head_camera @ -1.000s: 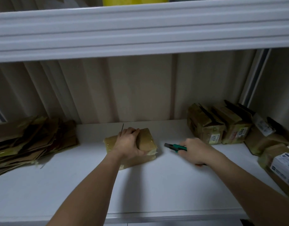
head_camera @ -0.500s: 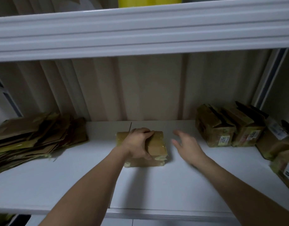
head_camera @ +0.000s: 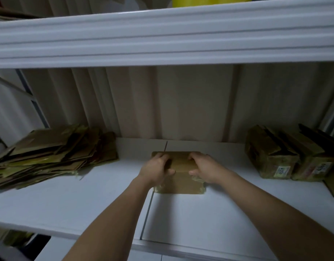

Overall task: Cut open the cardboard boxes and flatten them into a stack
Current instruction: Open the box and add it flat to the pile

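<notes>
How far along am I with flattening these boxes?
Well underway. Done: a tall stack of flattened cardboard lies at the left of the shelf. In hand: your left hand and right hand grip the box at the middle. Left: several intact boxes stand at the right.

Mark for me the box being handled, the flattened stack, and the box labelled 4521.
box being handled [head_camera: 181, 183]: head view, bare near top face.
flattened stack [head_camera: 55, 157]: head view, middle of the pile, at left.
box labelled 4521 [head_camera: 271, 159]: head view, front face above its label.
</notes>
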